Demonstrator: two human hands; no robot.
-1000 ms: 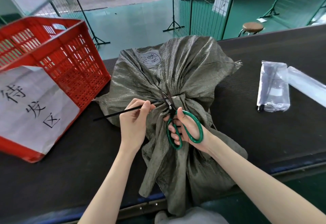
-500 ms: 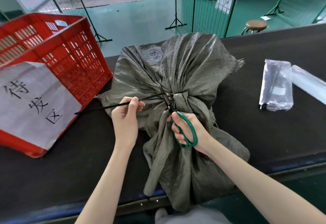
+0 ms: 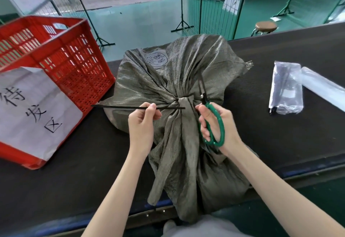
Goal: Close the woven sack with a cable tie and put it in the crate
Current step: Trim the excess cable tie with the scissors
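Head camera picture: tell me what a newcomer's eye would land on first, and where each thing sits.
The big grey-green sack fills the middle of the dark table, its neck bunched tight. Over it, the left hand pinches a black cable tie strip pointing left, and the right hand holds green-handled scissors pointing away. A red crate with a white paper sign stands at the left.

We count one woven sack (image 3: 179, 79), one red crate (image 3: 56, 57), one black cable tie strip (image 3: 130, 107) and one pair of green-handled scissors (image 3: 211, 117). We also count two clear plastic packets (image 3: 285, 89) and one round stool (image 3: 266, 26).
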